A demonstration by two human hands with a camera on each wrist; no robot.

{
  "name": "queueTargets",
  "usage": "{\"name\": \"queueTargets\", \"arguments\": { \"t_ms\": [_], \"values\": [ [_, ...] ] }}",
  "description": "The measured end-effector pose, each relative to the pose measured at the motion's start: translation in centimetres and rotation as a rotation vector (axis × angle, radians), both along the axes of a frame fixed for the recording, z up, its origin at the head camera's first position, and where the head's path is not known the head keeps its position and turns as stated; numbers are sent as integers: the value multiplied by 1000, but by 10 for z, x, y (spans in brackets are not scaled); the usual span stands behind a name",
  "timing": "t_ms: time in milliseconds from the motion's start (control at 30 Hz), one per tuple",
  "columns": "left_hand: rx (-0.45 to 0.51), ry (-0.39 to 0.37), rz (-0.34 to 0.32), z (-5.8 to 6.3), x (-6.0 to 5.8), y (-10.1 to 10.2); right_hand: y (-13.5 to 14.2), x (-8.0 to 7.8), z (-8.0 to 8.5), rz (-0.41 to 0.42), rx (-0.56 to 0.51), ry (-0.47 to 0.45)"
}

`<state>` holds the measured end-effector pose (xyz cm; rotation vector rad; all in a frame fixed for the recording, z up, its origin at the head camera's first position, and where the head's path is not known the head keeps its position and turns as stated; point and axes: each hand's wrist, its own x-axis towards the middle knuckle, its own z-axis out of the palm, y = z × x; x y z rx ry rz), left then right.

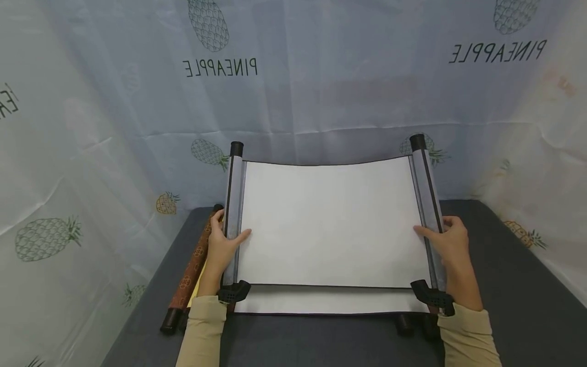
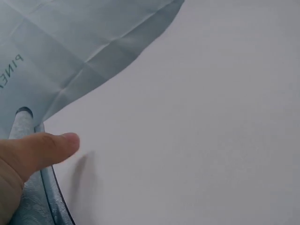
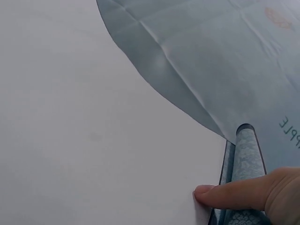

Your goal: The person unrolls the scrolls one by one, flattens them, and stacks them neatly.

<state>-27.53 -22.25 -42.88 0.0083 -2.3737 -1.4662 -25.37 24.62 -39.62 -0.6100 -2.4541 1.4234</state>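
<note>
A hanging scroll with a blank white sheet is spread between my hands, tilted up off the table. Its two side rolls are blue-grey, patterned and black-capped. My left hand grips the left roll, with its thumb lying across the front onto the sheet's edge. On the other side my right hand grips the right roll the same way, its thumb over the roll. The other fingers are mostly hidden behind the rolls. The scroll's top edge sags slightly in the middle.
Below the held scroll, a second white sheet shows, with black roll ends near its lower right. A red-brown patterned scroll lies rolled at the left, beside something yellow. A pineapple-print curtain surrounds the dark table.
</note>
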Motion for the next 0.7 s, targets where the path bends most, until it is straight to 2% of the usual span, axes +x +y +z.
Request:
{"name": "queueTargets", "arguments": {
  "t_ms": [333, 533, 700],
  "values": [
    [49, -16, 7, -2, -1, -5, 10, 1, 2, 26, -6, -35],
    [69, -37, -20, 0, 1, -6, 20, 3, 2, 42, 57, -11],
    [81, -23, -53, 3, 3, -7, 26, 3, 2, 30, 82, -14]
  ]
}}
